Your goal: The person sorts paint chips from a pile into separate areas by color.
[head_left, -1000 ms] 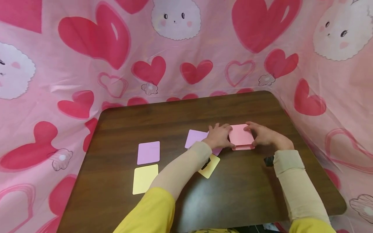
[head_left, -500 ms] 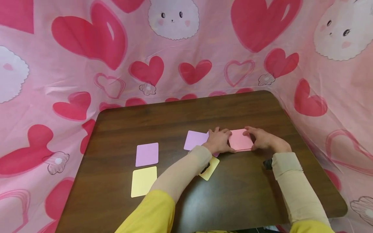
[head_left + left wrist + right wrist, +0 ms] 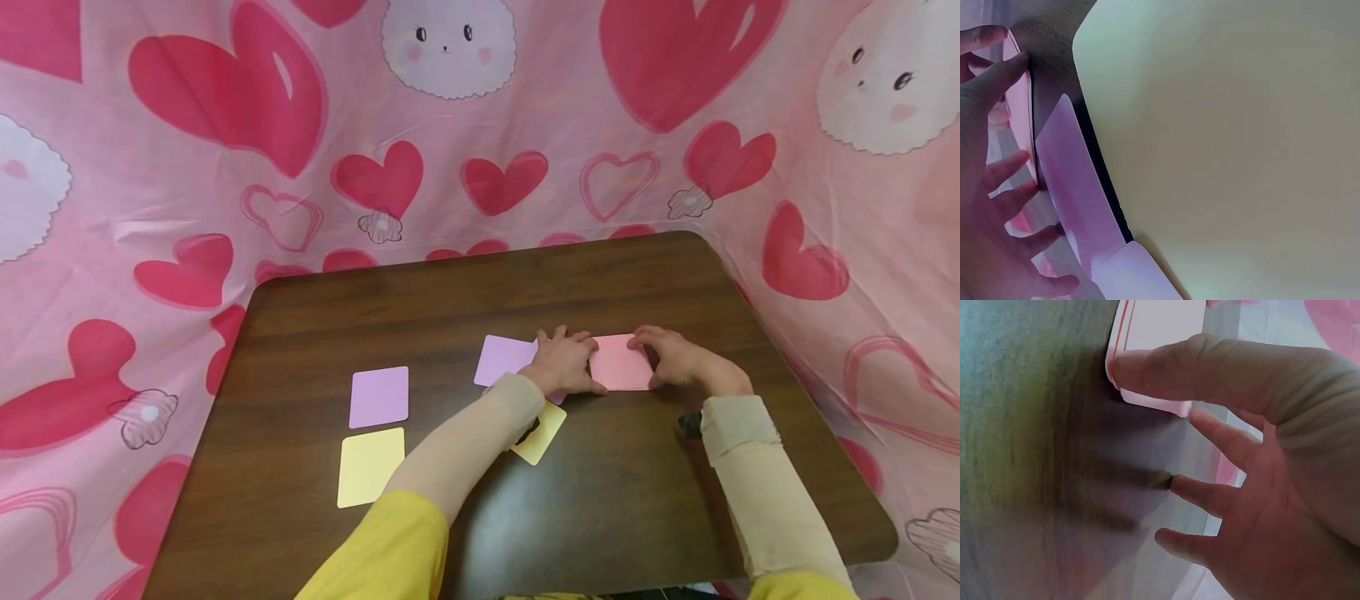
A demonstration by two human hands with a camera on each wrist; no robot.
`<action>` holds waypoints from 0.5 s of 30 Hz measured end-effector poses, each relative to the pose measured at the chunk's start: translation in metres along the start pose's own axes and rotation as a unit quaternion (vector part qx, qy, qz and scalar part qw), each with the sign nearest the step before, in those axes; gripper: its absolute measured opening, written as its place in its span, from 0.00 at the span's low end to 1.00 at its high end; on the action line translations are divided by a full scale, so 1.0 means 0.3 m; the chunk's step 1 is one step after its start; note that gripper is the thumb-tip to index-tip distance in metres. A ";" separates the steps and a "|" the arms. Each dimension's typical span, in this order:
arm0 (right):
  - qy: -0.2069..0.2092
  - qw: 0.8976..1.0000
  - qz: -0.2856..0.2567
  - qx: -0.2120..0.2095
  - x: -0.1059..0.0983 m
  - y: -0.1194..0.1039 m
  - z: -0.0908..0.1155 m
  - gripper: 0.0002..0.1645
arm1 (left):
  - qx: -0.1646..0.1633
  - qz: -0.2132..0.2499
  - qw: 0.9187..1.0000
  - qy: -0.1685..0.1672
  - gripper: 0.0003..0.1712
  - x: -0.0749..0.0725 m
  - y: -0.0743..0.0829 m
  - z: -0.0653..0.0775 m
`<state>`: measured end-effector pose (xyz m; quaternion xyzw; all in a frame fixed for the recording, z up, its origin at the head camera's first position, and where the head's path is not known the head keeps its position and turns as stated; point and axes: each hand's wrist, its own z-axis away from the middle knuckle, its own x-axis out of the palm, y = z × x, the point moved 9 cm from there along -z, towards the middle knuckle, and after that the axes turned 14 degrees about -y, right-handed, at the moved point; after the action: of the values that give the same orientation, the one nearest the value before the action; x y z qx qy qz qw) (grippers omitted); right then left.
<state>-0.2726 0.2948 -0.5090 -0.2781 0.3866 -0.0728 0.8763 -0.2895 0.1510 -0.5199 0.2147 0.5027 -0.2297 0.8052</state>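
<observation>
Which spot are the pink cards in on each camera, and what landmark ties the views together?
Head: pink cards right of centre, between left hand and right hand.
Left wrist: pink cards upper left, steeply slanted.
Right wrist: pink cards top middle.
Landmark in all three: brown table.

The pink cards (image 3: pixel 621 364) look like smooth matt paper, the table (image 3: pixel 622 483) glossy wood.

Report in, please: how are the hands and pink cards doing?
Left hand, right hand gripping pink cards from opposite sides. Stacked, edges slightly uneven. Purple card close beside left hand; no visible obstruction.
</observation>
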 end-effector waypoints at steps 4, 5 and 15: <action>-0.004 1.000 -0.006 -0.001 0.010 0.004 -0.003 0.46 | 0.003 -0.002 1.000 0.002 0.45 0.001 0.001 0.002; -0.004 1.000 -0.004 -0.002 0.012 0.004 -0.003 0.47 | 0.004 -0.004 1.000 0.003 0.45 0.001 0.001 0.001; 0.013 0.999 0.034 0.019 0.019 0.004 -0.006 0.47 | -0.002 -0.017 1.000 -0.017 0.45 0.011 0.000 -0.016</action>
<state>-0.2701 0.2930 -0.5143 -0.2476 0.4059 -0.0541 0.8781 -0.2917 0.1532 -0.5248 0.2004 0.4928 -0.2466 0.8101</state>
